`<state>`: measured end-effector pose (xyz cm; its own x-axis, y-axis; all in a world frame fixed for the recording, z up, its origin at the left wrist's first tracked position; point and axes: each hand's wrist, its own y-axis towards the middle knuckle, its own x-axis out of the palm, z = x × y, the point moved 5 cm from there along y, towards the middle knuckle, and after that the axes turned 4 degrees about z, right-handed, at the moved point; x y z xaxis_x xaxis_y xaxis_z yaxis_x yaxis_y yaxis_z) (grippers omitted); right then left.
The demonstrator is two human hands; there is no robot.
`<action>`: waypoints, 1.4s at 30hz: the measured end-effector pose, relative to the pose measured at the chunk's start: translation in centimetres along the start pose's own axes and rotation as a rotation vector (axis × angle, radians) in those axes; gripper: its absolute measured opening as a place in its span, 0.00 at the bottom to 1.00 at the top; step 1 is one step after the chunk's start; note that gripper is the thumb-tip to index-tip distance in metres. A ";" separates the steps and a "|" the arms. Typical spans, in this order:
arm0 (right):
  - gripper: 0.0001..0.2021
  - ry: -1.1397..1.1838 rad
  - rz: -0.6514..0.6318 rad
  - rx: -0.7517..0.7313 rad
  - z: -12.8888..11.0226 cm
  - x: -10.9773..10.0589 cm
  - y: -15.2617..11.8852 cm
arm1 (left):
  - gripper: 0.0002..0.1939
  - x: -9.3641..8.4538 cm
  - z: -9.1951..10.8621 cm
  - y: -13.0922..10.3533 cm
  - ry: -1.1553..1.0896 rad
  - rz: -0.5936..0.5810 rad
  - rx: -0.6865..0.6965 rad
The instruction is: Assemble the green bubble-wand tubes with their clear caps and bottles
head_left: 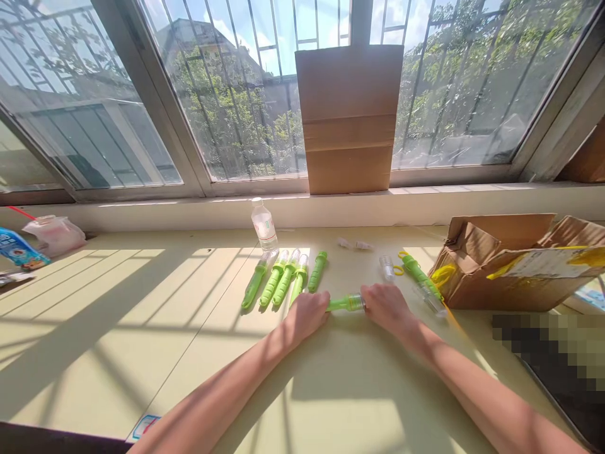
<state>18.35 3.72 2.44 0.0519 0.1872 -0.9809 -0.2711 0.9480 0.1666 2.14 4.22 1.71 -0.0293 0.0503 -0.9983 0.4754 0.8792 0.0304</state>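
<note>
Both hands hold one green tube (347, 303) level above the table. My left hand (308, 315) is closed round its green left end. The clear right end is in the closed fingers of my right hand (386, 308). Several green tubes (282, 282) with clear tops lie side by side to the left, beyond my left hand. Next to them is a green tube (317, 272) with no clear top visible. Right of my right hand lie a green piece (421, 275) and a clear piece (431, 301). A small clear cap (386, 268) stands just beyond that hand.
A water bottle (265, 226) stands behind the tubes. An open cardboard box (515, 277) is at the right, above a dark object (553, 372). Two small clear pieces (363, 245) lie near the windowsill. A pinkish container (55, 234) and a blue packet (21, 248) are far left.
</note>
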 end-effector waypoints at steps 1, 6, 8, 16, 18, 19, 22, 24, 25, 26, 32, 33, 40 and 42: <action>0.06 0.006 -0.008 0.005 0.0 0.0 0.0 | 0.11 0.1 0.0 0.0 0.005 0.002 0.007; 0.07 0.036 -0.046 0.028 0.0 0.2 -0.2 | 0.09 0.2 0.0 -0.1 0.007 0.012 0.049; 0.07 0.041 -0.036 0.031 0.1 0.5 -0.3 | 0.09 0.1 0.0 -0.2 0.009 0.015 0.056; 0.08 0.092 0.096 0.130 0.9 2.1 -0.4 | 0.14 -0.9 1.4 -0.7 0.107 0.187 0.216; 0.10 0.118 0.208 0.211 1.3 2.3 -0.4 | 0.15 -0.9 1.9 -0.9 0.104 0.241 0.283; 0.14 0.137 0.254 0.246 1.5 2.3 -0.4 | 0.16 -0.8 2.0 -0.9 0.104 0.261 0.304; 0.24 0.192 0.321 0.307 1.9 2.7 -0.4 | 0.22 -0.4 2.3 -1.0 0.125 0.295 0.346; 0.27 0.235 0.346 0.325 2.1 2.9 -0.5 | 0.27 -0.3 2.5 -1.0 0.131 0.311 0.354; 0.29 0.261 0.363 0.333 2.2 2.9 -0.5 | 0.28 -0.3 2.5 -1.0 0.127 0.320 0.356; 0.30 0.288 0.383 0.341 2.3 2.8 -0.5 | 0.28 -0.3 2.5 -1.0 0.117 0.331 0.355; 0.35 0.405 0.440 0.353 2.5 2.7 -0.6 | 0.10 -0.5 2.3 -0.8 -0.025 0.396 0.315; 0.35 0.417 0.441 0.354 2.5 2.8 -0.5 | 0.09 -0.5 2.3 -0.7 -0.040 0.404 0.319; 0.39 0.553 0.458 0.386 3.0 3.4 -0.4 | 0.08 -1.1 2.1 -0.8 -0.117 0.552 0.341; 0.39 0.596 0.465 0.409 3.2 3.4 -0.3 | 0.09 -0.9 1.9 -0.8 -0.131 0.579 0.324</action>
<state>21.65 4.89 -0.65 -0.5233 0.5220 -0.6736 0.2344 0.8481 0.4751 3.44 2.61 2.53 0.4066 0.3949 -0.8239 0.6223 0.5405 0.5662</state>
